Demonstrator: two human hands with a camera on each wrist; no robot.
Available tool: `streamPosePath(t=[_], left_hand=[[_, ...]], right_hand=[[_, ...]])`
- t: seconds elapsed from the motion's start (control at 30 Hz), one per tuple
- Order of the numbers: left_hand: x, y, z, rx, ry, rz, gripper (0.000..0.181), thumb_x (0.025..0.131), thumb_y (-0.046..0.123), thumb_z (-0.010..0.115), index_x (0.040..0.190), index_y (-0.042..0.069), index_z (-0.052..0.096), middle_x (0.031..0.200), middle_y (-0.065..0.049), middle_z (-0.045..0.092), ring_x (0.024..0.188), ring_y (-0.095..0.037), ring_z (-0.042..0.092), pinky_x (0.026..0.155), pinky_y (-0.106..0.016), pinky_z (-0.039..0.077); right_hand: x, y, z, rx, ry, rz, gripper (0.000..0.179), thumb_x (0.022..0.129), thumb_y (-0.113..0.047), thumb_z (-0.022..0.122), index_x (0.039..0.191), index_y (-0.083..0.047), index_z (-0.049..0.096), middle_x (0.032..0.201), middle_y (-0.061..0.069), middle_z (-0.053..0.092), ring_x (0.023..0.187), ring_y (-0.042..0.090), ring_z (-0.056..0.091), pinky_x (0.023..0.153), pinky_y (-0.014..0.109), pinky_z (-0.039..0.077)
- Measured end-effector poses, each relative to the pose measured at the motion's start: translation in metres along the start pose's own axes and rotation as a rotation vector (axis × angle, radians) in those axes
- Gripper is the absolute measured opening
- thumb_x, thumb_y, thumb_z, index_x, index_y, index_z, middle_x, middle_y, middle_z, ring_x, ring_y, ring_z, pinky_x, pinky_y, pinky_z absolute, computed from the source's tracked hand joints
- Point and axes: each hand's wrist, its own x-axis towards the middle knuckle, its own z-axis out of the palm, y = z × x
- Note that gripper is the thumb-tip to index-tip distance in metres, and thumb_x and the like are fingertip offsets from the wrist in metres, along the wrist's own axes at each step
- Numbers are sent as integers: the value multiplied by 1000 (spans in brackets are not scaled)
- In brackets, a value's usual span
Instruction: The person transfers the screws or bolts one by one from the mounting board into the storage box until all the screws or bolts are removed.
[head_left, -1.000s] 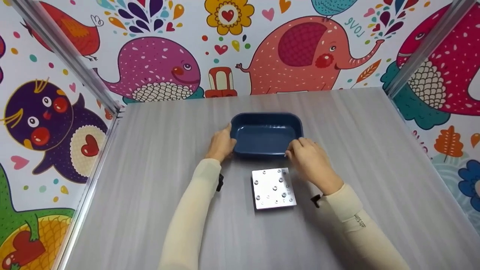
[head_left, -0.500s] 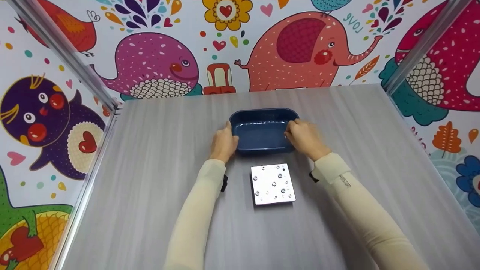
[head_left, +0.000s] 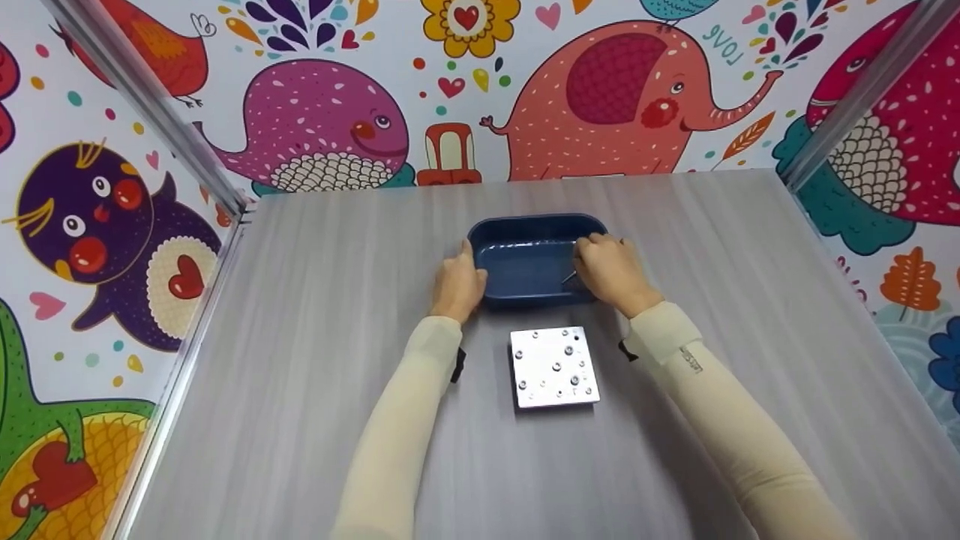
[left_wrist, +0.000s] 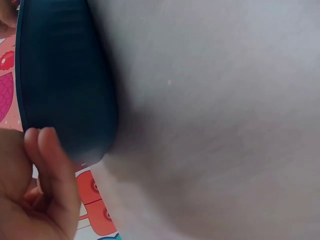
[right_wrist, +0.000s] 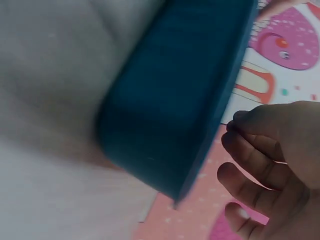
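Grey wood grain is covering the table (head_left: 337,337), which is running back to a wall (head_left: 465,112) printed with cartoon animals. Cream sleeves (head_left: 394,427) are reaching forward over the table from the near side. Between the wrists' far ends, a dark blue tray (head_left: 517,270) is sitting on the table, its long side facing the person. Nearer the person, just apart from the tray, a silver metal plate (head_left: 538,379) is lying face up, with round screw heads (head_left: 568,350) spread over it.

Both hands are working at the tray. The left hand (head_left: 457,285) is grasping its left end by the rim, and this seems the right way to steady it: firm enough to stop sliding, without tipping. The right hand (head_left: 613,271) is hovering over the tray's right end, fingertips pinching what looks like a slim metal piece (head_left: 569,277), too small to identify; whether it is going in or coming out, I cannot tell.

For good handling, the right fingertips should be gripping that piece near its middle, clearing the rim generously, and the wrist should be staying low so that a slip is ending inside the tray.
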Motion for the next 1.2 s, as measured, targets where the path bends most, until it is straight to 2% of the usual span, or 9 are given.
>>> streamPosePath(t=[0.17,0.3,0.43,0.53,0.7,0.97,1.1,1.2], left_hand=[[1,-1,-2,9,12,2,64,96,12,62,151,-7,36,101,-23,70,78,-27,65,75,-39,53],[1,-1,-3,15,29,7,63,94,10,62,150,-7,37,98,-23,71,72,-25,62,73,-39,53],[1,-2,-3,-5,21,10,65,95,9,62,151,-7,34,92,-22,70,69,-24,59,71,-38,52],[1,-2,-2,-9,20,13,65,95,9,62,151,-7,34,91,-21,70,68,-24,58,71,-38,52],[2,-2,0,-3,30,20,65,94,10,62,151,-7,35,98,-24,70,73,-26,61,74,-41,53],[0,-2,1,-14,30,16,65,94,10,62,151,-6,35,99,-24,70,73,-27,62,74,-42,53],[-1,-1,1,-17,30,17,65,94,10,61,151,-6,35,97,-24,70,73,-27,62,74,-42,53],[-1,0,2,3,35,17,65,94,10,62,150,-7,36,96,-25,70,73,-29,63,73,-43,53]], right_hand=[[-14,-16,-20,30,108,-97,6,92,-7,68,92,-2,71,83,12,65,75,33,61,63,48,43],[-25,-31,-31,32,128,-153,5,92,-11,70,92,-6,72,84,7,66,75,29,58,63,44,40],[-33,-40,-33,39,135,-190,4,90,-11,72,91,-7,72,82,5,65,74,27,56,63,41,38],[-37,-45,-29,52,118,-206,4,89,-10,74,90,-6,72,81,4,64,73,26,56,63,40,38],[-43,-54,-15,60,32,-207,7,88,-14,76,91,-9,72,84,4,66,77,25,58,65,39,39],[-52,-67,12,23,-53,-257,8,86,-19,78,89,-12,75,85,4,67,79,26,59,66,41,42],[-56,-69,23,2,-66,-257,6,87,-19,76,87,-13,75,84,3,65,79,25,59,67,41,41],[-58,-70,29,-7,-41,-265,5,88,-17,74,85,-13,74,82,3,64,77,25,59,65,40,40]])
